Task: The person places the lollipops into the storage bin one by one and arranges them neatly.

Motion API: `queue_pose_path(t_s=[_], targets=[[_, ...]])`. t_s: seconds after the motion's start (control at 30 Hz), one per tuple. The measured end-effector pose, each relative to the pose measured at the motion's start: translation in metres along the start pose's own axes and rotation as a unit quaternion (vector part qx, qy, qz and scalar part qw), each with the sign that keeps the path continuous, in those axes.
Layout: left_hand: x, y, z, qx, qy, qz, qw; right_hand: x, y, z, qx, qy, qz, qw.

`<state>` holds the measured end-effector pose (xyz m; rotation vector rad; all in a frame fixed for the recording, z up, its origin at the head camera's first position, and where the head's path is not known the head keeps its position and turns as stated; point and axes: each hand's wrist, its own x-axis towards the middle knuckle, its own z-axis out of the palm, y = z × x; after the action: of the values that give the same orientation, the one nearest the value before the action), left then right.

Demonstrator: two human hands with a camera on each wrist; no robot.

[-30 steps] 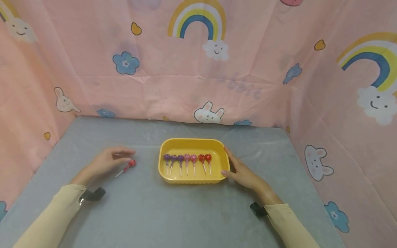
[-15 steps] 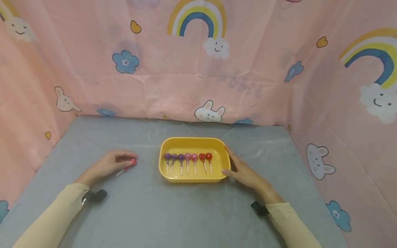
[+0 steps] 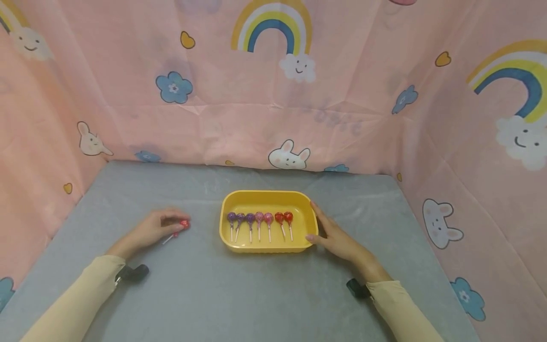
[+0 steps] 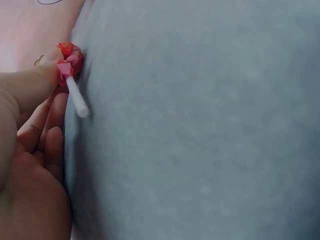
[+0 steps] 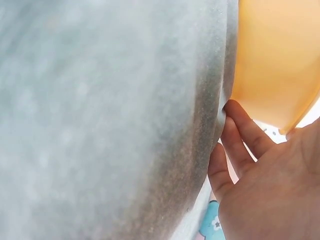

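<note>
In the head view, my left hand (image 3: 155,228) is over the left part of the table, pinching a red lollipop (image 3: 185,224) between thumb and fingers. The left wrist view shows my thumb against the lollipop's (image 4: 70,62) red wrapper, its white stick pointing away. Whether it touches the table I cannot tell. A yellow tray (image 3: 265,248) stands mid-table. Inside, purple lollipops (image 3: 250,217), pink lollipops (image 3: 268,218) and red lollipops (image 3: 288,216) lie in a row, sticks toward me. My right hand (image 3: 337,240) rests against the tray's right end, fingers fairly straight, thumb at its front corner.
A grey cloth (image 3: 239,299) covers the table. Pink printed curtains (image 3: 239,123) close in the back and both sides. Each wrist wears a small dark camera, such as the left wrist camera (image 3: 136,273).
My left thumb and fingers have closed on the red lollipop, and the hand has shifted slightly right. My right hand and the tray stay in place.
</note>
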<state>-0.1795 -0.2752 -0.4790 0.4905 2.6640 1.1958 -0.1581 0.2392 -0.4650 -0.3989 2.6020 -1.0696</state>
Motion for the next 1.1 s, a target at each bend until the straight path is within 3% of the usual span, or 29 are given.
queue_pose_path(t_s=[0.17,0.43,0.9,1.1], targets=[[0.0008,0.0002,0.0014,-0.010,-0.002,0.004,0.9999,-0.0003,0.0004,0.0004,0.000,0.000,0.004,1.000],[0.0024,0.0037,0.0034,0.013,0.008,-0.026,0.9995,-0.0010,0.0007,-0.0007,0.005,0.001,-0.014,1.000],[0.0000,0.0078,0.0035,0.034,0.020,-0.015,0.9991,-0.0016,-0.0012,-0.0009,0.007,0.001,-0.018,1.000],[-0.0006,0.0076,-0.0020,0.044,0.008,-0.010,0.9989,-0.0015,-0.0021,-0.0007,0.009,0.001,-0.018,1.000]])
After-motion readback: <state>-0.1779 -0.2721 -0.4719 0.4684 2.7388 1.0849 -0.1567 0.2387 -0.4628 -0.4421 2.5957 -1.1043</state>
